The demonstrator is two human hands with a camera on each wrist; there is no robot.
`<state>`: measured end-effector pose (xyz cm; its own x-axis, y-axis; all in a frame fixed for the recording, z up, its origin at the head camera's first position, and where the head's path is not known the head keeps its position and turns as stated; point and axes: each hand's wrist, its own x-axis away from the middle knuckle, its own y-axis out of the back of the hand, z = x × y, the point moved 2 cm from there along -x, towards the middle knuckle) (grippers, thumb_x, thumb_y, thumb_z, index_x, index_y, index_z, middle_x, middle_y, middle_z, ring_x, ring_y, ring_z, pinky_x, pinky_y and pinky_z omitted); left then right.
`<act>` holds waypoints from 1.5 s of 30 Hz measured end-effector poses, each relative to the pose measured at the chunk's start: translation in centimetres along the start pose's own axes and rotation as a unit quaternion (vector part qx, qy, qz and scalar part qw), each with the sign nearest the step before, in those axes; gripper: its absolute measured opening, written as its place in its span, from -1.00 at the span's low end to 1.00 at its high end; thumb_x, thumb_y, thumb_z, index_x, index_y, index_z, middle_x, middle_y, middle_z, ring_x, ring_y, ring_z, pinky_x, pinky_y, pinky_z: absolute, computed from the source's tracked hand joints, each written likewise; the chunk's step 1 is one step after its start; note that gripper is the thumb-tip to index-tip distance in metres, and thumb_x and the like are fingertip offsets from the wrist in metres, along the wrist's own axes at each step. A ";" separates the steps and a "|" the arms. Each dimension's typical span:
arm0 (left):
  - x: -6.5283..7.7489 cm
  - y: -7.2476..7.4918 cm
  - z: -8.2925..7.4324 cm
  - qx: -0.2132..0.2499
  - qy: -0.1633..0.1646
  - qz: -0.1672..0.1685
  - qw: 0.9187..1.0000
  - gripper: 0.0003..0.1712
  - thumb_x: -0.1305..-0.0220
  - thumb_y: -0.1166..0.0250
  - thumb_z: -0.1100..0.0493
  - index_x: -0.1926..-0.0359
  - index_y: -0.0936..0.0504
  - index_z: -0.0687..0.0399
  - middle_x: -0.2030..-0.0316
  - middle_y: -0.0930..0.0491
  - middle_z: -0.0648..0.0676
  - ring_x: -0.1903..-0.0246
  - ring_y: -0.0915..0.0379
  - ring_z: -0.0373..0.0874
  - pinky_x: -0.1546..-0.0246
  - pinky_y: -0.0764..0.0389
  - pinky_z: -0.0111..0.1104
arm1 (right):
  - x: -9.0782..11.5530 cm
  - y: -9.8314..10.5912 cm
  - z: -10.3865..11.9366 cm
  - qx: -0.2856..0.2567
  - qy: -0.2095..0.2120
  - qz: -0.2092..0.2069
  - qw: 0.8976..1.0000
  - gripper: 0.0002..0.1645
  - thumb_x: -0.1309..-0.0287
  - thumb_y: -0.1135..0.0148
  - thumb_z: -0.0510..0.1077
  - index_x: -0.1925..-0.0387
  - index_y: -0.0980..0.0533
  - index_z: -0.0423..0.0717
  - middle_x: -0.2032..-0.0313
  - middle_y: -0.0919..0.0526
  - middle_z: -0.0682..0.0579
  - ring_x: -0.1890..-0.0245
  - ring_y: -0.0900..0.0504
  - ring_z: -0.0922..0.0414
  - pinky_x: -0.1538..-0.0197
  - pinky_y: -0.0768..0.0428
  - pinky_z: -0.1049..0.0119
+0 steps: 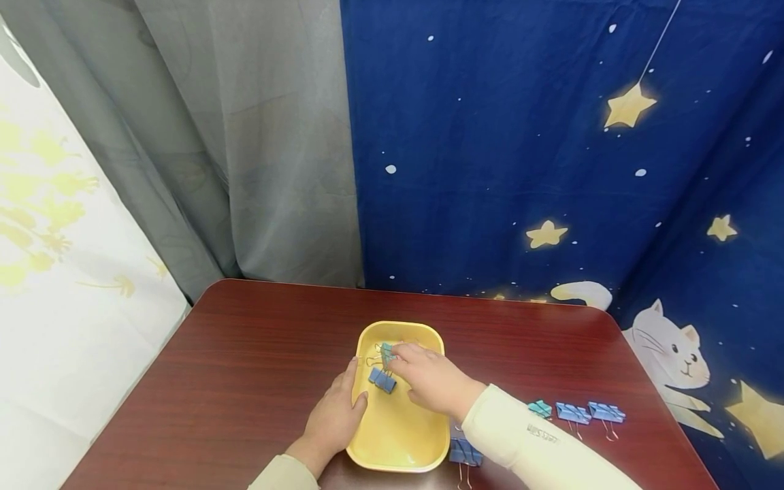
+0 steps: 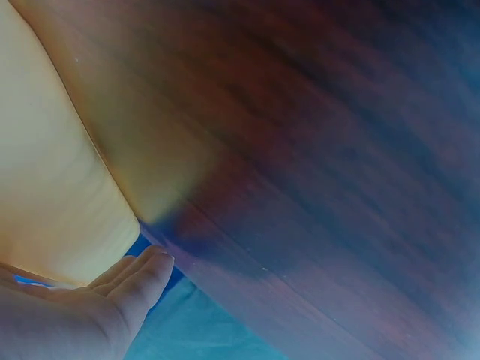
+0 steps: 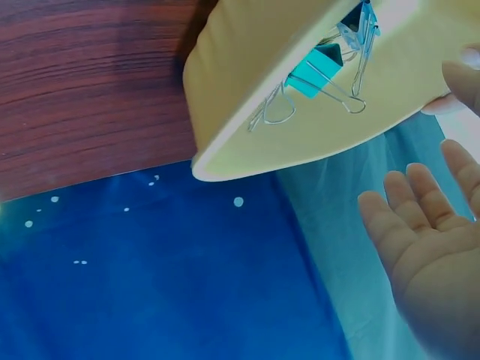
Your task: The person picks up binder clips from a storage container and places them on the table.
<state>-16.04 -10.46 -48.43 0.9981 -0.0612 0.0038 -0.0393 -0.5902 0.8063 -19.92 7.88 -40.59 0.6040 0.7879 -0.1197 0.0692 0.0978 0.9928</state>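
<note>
A yellow plastic tray (image 1: 398,429) stands on the table with binder clips lying in its far half: a teal binder clip (image 1: 386,352) and a blue binder clip (image 1: 382,380), their wire handles spread. Along the tray's left side lies my left hand (image 1: 333,412), fingers straight at the wall and thumb near the rim. Over the tray's right rim reaches my right hand (image 1: 431,381), its fingertips overlapping the teal clip in the head view. From the right wrist, the fingers (image 3: 431,199) look extended and apart from the teal clip (image 3: 315,71), with nothing held.
Right of the tray, a teal binder clip (image 1: 540,409) and two blue binder clips (image 1: 573,413) lie in a row beyond my right sleeve (image 1: 539,435). Another blue binder clip (image 1: 465,452) sits beside the tray's near right corner. Curtains (image 1: 294,170) hang behind the dark red table (image 1: 257,354).
</note>
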 end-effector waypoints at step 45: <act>0.2 0.2 -0.1 0.003 -0.005 0.003 1.000 -0.26 -0.37 -0.12 0.07 -0.48 -0.09 0.14 -0.26 -0.34 0.37 -0.17 -0.38 0.30 -0.05 -0.47 0.13 | -5.1 -4.3 2.5 0.171 0.024 0.118 0.978 -0.69 -0.19 -0.25 -0.20 0.03 -0.59 0.12 0.03 -0.54 0.19 0.01 -0.50 0.23 -0.12 -0.50 0.40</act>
<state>-15.89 -10.53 -48.22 0.9974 -0.0726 0.0035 -0.0462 -0.5951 0.8023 -21.29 1.87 -44.23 0.5984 0.7920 0.1211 0.1993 -0.2936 0.9349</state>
